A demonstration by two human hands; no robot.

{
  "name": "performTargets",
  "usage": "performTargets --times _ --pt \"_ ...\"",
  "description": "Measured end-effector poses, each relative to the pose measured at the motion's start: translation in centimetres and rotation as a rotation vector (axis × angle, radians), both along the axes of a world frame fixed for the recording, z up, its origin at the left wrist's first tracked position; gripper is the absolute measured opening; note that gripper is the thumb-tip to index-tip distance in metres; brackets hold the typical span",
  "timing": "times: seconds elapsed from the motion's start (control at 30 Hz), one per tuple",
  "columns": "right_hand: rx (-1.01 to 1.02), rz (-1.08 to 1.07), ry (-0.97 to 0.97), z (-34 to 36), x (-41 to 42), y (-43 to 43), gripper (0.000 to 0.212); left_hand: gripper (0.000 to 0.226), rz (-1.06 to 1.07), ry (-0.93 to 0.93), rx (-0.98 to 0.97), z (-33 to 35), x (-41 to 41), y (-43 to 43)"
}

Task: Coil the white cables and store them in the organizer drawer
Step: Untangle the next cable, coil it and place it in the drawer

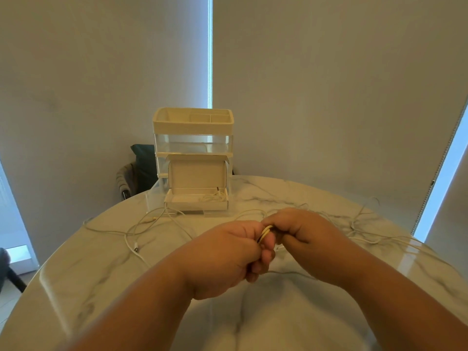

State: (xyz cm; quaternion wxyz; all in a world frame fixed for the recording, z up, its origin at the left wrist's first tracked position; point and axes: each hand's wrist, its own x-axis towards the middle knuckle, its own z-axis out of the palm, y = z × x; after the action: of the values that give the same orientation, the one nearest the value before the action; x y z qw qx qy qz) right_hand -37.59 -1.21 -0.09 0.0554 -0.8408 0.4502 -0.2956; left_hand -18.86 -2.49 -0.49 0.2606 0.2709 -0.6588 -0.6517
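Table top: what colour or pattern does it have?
The table top is white marble with grey veins, shown best in the head view.

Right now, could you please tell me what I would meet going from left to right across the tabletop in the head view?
loose white cable → left hand → cable coil, gripped between both hands → right hand → tangled white cables

left hand (225, 257) and right hand (301, 230), both bare
forearms (141, 307) are uncovered down to the bottom edge; fingers (267, 257) are rounded, with short plain nails (256, 268).
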Motion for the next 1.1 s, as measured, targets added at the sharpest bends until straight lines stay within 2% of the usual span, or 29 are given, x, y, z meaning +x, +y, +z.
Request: performTargets --times 0.1,0.13,0.2,0.37,0.43,0.5,0.6,0.63,0.67,0.73,0.8,0.83,0.97,1.03,1.1 --pt "0.002 0.034 -0.06 -0.1 -0.1 0.0 0.03 0.012 -0.055 0.103 0.099 0.5 -0.2 0.2" --pt "0.02 0.041 -0.119 -0.3 -0.2 0.0 0.028 0.019 -0.09 0.123 0.138 0.6 -0.1 0.3" --pt "0.124 0.064 -0.364 -0.8 -0.5 -0.2 0.027 0.029 -0.122 0.204 0.189 0.7 0.2 0.3" --pt "0.39 0.057 -0.938 -1.8 -0.3 -0.9 0.009 0.024 -0.137 0.538 0.193 1.8 1.5 -0.2" --pt "0.511 0.162 -1.094 -2.1 -0.1 -0.9 0.032 0.025 -0.17 0.645 0.234 1.8 2.0 -0.6" --pt "0.483 0.206 -1.222 -2.1 0.0 -0.9 0.043 0.026 -0.184 0.728 0.265 1.7 2.2 -0.8" --pt "0.491 0.203 -1.449 -1.2 -0.2 -0.8 0.019 0.025 -0.123 0.805 0.246 1.7 2.1 -0.9" --pt "0.478 0.139 -1.432 -0.8 -0.2 -0.8 0.005 0.025 -0.099 0.824 0.238 1.7 2.1 -0.9" --pt "0.432 0.041 -1.328 -0.8 -0.3 -0.8 0.013 0.025 -0.076 0.843 0.23 1.8 2.0 -0.8" --pt "0.299 -0.154 -0.946 -1.3 0.2 -0.8 0.027 0.027 -0.011 0.876 0.233 2.0 1.7 -0.7" --pt "0.226 -0.26 -0.6 -1.7 1.2 -0.3 0.023 0.026 0.077 0.902 0.248 2.1 1.5 -0.8" --pt "0.217 -0.272 -0.495 -1.8 1.8 0.0 0.022 0.024 0.116 0.907 0.25 2.1 1.4 -0.9" --pt "0.256 -0.2 -0.284 -1.5 3.5 1.1 0.017 0.03 0.24 0.913 0.298 1.7 1.4 -2.0" --pt "0.294 -0.141 -0.217 -1.3 4.1 1.7 0.024 0.028 0.298 0.914 0.319 1.4 1.5 -2.4" --pt "0.351 -0.118 -0.169 -1.3 4.2 2.0 0.02 0.025 0.316 0.924 0.348 1.3 1.4 -2.5"
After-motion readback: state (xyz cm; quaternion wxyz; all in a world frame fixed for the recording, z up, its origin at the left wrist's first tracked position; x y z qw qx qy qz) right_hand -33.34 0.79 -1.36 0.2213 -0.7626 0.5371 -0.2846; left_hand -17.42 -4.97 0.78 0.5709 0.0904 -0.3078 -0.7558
